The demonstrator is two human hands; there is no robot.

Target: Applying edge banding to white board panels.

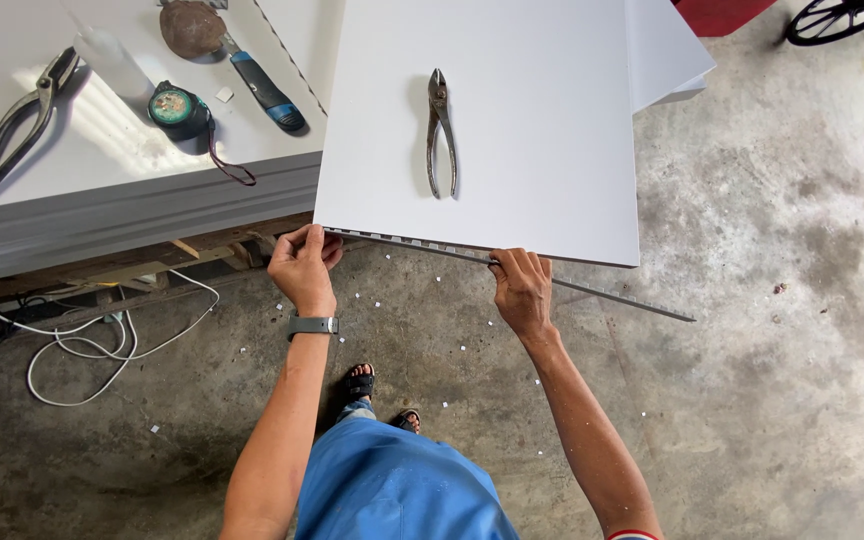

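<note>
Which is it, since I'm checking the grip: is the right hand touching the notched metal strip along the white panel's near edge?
Touching. The head view shows the right hand with fingers closed over the metal strip at the white panel edge.

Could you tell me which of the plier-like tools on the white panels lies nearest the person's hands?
The small rusty pliers on the front white panel, just above both hands; the long-handled snips lie far left.

Bright daylight, sharp pic, soft shadows

White panel bearing rusty pliers
</note>
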